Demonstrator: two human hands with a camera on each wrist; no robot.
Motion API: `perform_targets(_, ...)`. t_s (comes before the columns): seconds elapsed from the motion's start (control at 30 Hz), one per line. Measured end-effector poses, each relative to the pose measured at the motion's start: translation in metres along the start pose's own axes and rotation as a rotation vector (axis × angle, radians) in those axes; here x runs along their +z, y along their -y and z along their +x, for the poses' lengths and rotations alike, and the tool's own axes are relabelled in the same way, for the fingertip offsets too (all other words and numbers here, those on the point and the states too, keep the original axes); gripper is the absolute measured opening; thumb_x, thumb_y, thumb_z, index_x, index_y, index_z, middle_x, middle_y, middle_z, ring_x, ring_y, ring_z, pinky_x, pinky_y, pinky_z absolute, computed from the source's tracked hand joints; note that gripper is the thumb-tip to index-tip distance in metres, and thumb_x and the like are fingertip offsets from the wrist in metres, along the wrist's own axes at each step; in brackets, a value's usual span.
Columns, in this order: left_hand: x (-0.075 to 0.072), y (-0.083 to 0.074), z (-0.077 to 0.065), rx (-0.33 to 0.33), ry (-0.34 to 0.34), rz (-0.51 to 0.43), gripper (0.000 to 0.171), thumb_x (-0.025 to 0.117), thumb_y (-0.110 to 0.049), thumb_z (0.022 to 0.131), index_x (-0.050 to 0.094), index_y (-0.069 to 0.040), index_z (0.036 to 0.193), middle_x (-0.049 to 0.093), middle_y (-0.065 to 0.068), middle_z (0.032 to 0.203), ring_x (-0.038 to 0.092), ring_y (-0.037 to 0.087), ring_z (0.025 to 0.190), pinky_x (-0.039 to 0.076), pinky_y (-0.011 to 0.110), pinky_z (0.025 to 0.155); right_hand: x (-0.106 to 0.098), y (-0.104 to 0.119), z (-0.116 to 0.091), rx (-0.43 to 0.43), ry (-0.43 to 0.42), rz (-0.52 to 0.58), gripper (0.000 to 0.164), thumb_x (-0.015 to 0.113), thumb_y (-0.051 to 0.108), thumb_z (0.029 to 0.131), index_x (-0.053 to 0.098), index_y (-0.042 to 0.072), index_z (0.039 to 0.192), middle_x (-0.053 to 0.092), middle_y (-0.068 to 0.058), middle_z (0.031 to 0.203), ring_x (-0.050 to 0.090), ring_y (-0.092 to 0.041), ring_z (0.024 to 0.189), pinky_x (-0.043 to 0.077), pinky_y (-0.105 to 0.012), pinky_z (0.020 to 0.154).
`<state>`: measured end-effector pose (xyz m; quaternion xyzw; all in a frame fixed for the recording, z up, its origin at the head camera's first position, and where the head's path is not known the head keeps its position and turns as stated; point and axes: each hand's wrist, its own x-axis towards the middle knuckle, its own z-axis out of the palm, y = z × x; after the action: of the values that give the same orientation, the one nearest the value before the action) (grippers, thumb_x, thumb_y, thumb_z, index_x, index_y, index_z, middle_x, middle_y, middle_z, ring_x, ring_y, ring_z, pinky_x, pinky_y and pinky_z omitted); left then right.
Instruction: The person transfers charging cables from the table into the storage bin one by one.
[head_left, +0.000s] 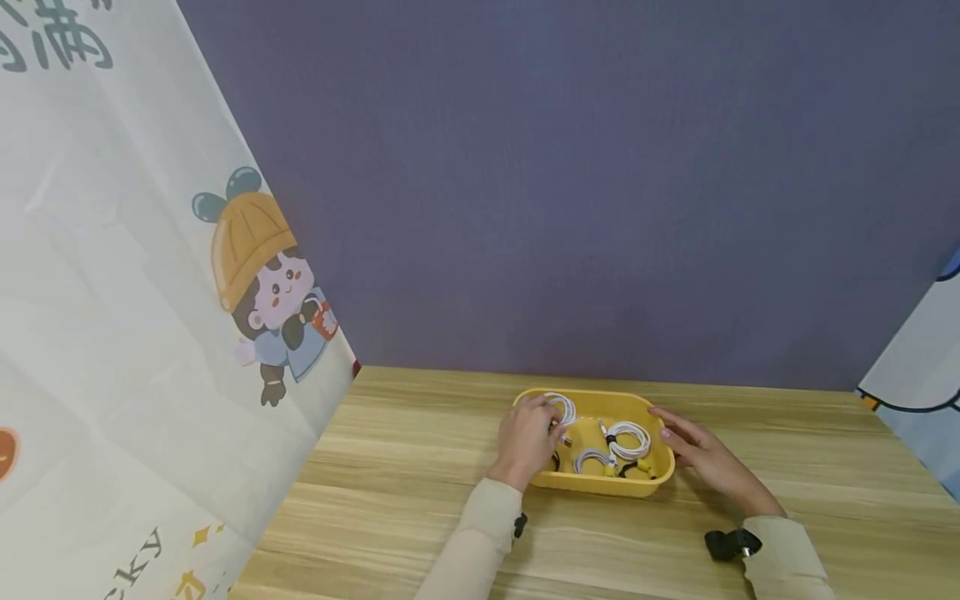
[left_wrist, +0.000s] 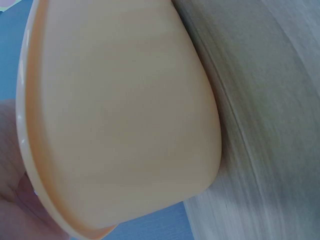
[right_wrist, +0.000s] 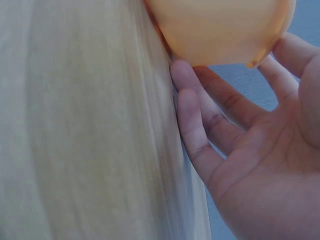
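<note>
A yellow plastic basket (head_left: 600,483) stands on the wooden table and holds several coiled cables. Over its left end, my left hand (head_left: 525,437) reaches in with curled fingers and pinches a white coiled cable (head_left: 566,406); the fingertips are partly hidden. My right hand (head_left: 705,458) is at the basket's right end, its fingers fairly straight and touching the rim and outer wall, as the right wrist view also shows. Inside lie another white coiled cable (head_left: 630,442) with a black tie, a greyish coiled cable (head_left: 591,458) and a black cable (head_left: 636,469) with yellow parts.
The wooden table (head_left: 390,475) extends on both sides of the basket and in front of it. Behind it rises a dark blue-purple panel (head_left: 600,208). A white printed sheet (head_left: 135,292) with a cartoon figure hangs at the left, another printed sheet (head_left: 911,358) at the right.
</note>
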<state>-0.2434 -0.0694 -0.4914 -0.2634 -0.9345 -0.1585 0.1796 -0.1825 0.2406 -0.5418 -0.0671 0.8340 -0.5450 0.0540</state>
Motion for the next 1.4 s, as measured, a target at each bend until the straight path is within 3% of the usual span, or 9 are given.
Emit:
perform_targets(0.37, -0.001, 0.004, -0.004, 0.032, 0.053, 0.079, 0.013, 0.082, -0.037, 0.087, 0.082, -0.028, 0.096, 0.075, -0.012, 0.103, 0.065, 0.01, 0.09, 0.057, 0.024, 0.08, 0.011, 0.008, -0.007, 0.022, -0.015, 0.02, 0.057, 0.042, 0.034, 0.112, 0.027, 0.013, 0.163, 0.024, -0.032, 0.164, 0.056, 0.016, 0.107, 0.061, -0.028, 0.082)
perform_targets(0.57, 0.002, 0.002, -0.002, 0.042, 0.086, 0.109, 0.012, 0.082, -0.038, 0.087, 0.082, -0.029, 0.096, 0.076, -0.013, 0.107, 0.065, 0.01, 0.093, 0.057, 0.024, 0.085, 0.012, 0.008, -0.009, 0.014, -0.016, 0.017, 0.057, 0.042, 0.032, 0.112, 0.026, 0.013, 0.163, 0.024, -0.032, 0.164, 0.056, 0.016, 0.108, 0.061, -0.028, 0.082)
perform_targets(0.97, 0.007, 0.0, 0.0, 0.076, 0.102, 0.141, 0.011, 0.083, -0.039, 0.085, 0.082, -0.028, 0.09, 0.076, -0.014, 0.095, 0.063, 0.009, 0.084, 0.055, 0.025, 0.081, 0.012, 0.01, -0.009, 0.021, -0.018, 0.008, 0.057, 0.042, 0.034, 0.112, 0.027, 0.014, 0.163, 0.023, -0.03, 0.165, 0.053, 0.018, 0.108, 0.061, -0.028, 0.083)
perform_targets(1.23, 0.011, 0.0, 0.0, 0.084, 0.119, 0.17, 0.013, 0.085, -0.039, 0.083, 0.081, -0.026, 0.081, 0.075, -0.012, 0.087, 0.068, 0.01, 0.086, 0.053, 0.027, 0.103, 0.012, 0.01, -0.009, 0.026, -0.016, 0.027, 0.058, 0.042, 0.034, 0.112, 0.026, 0.013, 0.163, 0.024, -0.031, 0.164, 0.058, 0.011, 0.108, 0.061, -0.029, 0.082)
perform_targets(1.4, 0.013, 0.0, 0.0, 0.086, 0.138, 0.176, 0.015, 0.086, -0.039, 0.082, 0.08, -0.025, 0.077, 0.073, -0.011, 0.083, 0.067, 0.01, 0.082, 0.055, 0.027, 0.1, 0.012, 0.01, -0.009, 0.029, -0.018, 0.031, 0.058, 0.043, 0.035, 0.111, 0.027, 0.014, 0.163, 0.024, -0.031, 0.164, 0.058, 0.012, 0.107, 0.061, -0.029, 0.081)
